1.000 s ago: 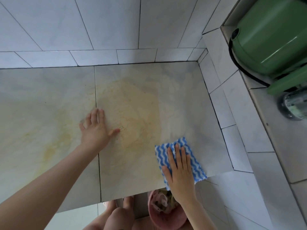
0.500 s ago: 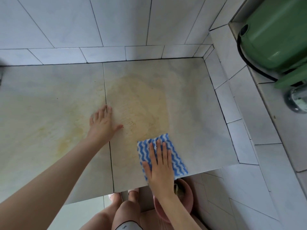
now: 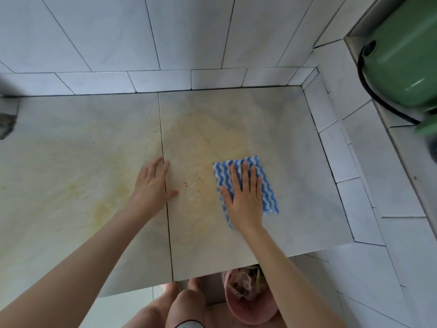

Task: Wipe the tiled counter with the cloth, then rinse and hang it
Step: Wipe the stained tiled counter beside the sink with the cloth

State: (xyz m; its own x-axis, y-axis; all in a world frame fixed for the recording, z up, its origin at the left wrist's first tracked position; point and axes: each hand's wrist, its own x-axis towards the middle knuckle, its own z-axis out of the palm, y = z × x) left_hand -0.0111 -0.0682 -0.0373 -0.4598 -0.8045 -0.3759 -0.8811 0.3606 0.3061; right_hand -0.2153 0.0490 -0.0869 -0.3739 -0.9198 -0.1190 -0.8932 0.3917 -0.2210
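Since half a second ago, the right hand [image 3: 244, 200] and the blue-and-white wavy cloth [image 3: 268, 192] have shifted up the frame, away from the counter's near edge. Fingers straight, the palm presses the cloth flat right of centre, at the right border of a yellow stain [image 3: 208, 143]. Left hand [image 3: 151, 185] lies flat and released on the tiled counter [image 3: 283, 143], across a grout line [image 3: 169, 233]. Pink bucket [image 3: 250, 314] at bottom centre; green appliance [image 3: 402, 58] at upper right.

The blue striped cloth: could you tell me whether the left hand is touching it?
Apart: the head view shows stained counter between the left hand and the cloth.
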